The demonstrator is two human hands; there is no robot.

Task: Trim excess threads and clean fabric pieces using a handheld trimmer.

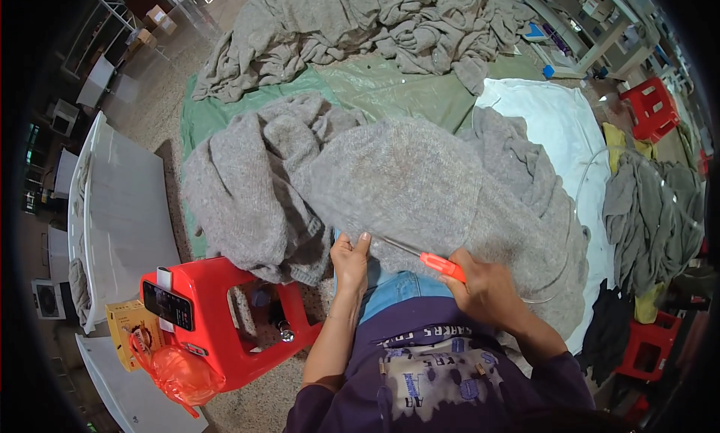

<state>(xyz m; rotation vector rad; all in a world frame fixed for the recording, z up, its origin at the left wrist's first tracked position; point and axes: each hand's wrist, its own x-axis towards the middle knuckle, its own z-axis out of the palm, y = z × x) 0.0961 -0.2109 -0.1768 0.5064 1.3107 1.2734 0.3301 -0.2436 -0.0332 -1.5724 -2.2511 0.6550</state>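
A grey knitted garment lies spread over my lap and the sheets in front of me. My left hand is closed at its near edge, thumb on top, pinching the knit. In my right hand is a slim tool with an orange handle and a narrow metal shaft; its exact kind does not show. The shaft points left, its tip at the cloth close to my left thumb. Another grey knitted piece lies bunched to the left, touching the first.
Beyond lies a large heap of grey knits on green sheeting. A red stool at my left bears a phone; an orange plastic bag hangs beside it. White cloth and more knits lie right.
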